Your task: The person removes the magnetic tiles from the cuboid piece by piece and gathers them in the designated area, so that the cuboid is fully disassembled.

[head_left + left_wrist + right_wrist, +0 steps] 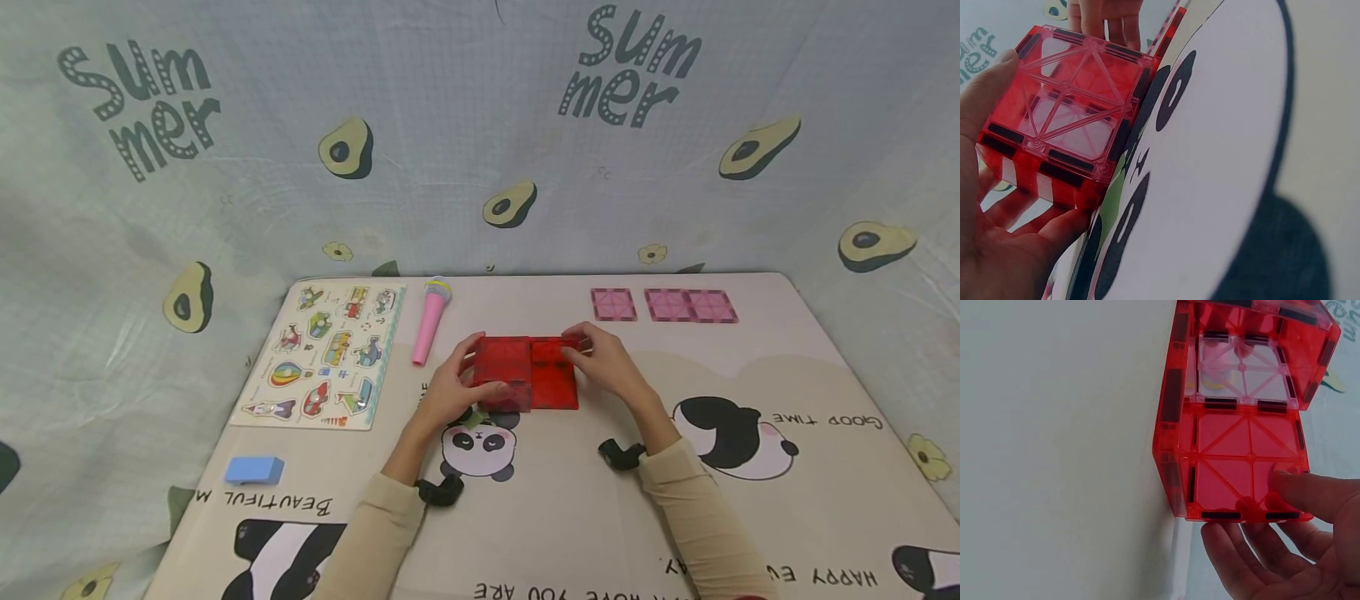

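Closest to my left-wrist camera, the left hand (1010, 253) grips a red tile box (506, 358), which I see just below centre in the head view; the right hand (609, 362) pinches its upper-right panel (1241, 465). Pink tiles (667, 305) lie right of centre, a pink microphone (429, 325) left.

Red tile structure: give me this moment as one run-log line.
left hand: grips red tile structure | right hand: pinches its upright back tile | loose pink tiles: lie flat farther back
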The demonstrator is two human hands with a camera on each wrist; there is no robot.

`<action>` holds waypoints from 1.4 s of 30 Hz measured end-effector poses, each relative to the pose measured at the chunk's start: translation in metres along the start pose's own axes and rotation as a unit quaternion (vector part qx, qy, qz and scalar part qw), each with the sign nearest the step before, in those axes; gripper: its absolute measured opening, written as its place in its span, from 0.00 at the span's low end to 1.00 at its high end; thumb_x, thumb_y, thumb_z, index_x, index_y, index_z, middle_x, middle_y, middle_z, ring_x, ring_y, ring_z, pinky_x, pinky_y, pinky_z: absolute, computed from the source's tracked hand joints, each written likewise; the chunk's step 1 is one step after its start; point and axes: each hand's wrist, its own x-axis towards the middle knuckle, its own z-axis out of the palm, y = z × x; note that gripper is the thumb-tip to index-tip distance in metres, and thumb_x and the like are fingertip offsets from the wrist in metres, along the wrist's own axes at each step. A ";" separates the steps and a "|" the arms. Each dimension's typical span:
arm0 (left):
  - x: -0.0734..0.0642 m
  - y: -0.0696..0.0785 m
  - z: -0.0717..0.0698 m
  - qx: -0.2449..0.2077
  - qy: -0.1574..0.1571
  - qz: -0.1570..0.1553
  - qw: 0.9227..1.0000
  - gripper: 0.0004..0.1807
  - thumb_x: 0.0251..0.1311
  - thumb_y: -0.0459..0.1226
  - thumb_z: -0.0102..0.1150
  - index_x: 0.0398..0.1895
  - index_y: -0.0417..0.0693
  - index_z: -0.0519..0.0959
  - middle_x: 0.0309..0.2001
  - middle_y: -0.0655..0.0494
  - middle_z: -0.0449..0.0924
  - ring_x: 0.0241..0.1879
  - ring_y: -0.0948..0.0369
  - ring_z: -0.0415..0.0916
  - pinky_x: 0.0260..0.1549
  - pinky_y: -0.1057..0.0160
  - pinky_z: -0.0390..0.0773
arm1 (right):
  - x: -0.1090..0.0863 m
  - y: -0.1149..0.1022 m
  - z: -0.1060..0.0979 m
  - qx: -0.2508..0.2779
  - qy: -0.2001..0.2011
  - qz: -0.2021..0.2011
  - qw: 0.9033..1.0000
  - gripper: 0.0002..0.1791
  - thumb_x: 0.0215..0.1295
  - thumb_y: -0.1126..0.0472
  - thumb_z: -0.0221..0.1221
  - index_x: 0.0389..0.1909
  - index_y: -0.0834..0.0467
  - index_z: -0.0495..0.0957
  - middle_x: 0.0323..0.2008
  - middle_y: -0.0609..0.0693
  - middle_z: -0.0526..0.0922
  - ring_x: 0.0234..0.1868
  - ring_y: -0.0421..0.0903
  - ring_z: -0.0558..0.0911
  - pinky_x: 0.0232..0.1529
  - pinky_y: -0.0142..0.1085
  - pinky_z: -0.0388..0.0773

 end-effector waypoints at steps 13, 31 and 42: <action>0.000 0.000 0.000 0.006 0.001 -0.002 1.000 0.48 0.55 0.43 0.73 0.78 0.58 0.57 0.71 0.53 0.65 0.71 0.47 0.66 0.62 0.49 0.78 | 0.001 0.002 0.000 -0.037 -0.020 -0.008 0.999 0.15 0.72 0.59 0.58 0.53 0.63 0.78 0.46 0.59 0.85 0.47 0.55 0.81 0.52 0.50 0.84; 0.000 -0.001 0.001 0.016 0.005 -0.003 1.000 0.48 0.55 0.44 0.73 0.78 0.58 0.57 0.71 0.53 0.65 0.72 0.47 0.65 0.62 0.49 0.77 | 0.003 0.003 0.001 -0.055 -0.001 -0.006 0.998 0.13 0.72 0.61 0.58 0.50 0.66 0.77 0.37 0.58 0.83 0.37 0.50 0.78 0.44 0.43 0.83; -0.001 0.001 0.000 0.010 0.005 -0.003 1.000 0.47 0.56 0.43 0.72 0.77 0.57 0.58 0.71 0.51 0.64 0.71 0.46 0.66 0.62 0.50 0.78 | 0.005 0.007 0.002 -0.048 0.014 -0.005 0.999 0.14 0.71 0.62 0.58 0.51 0.68 0.77 0.39 0.60 0.84 0.37 0.51 0.79 0.43 0.43 0.83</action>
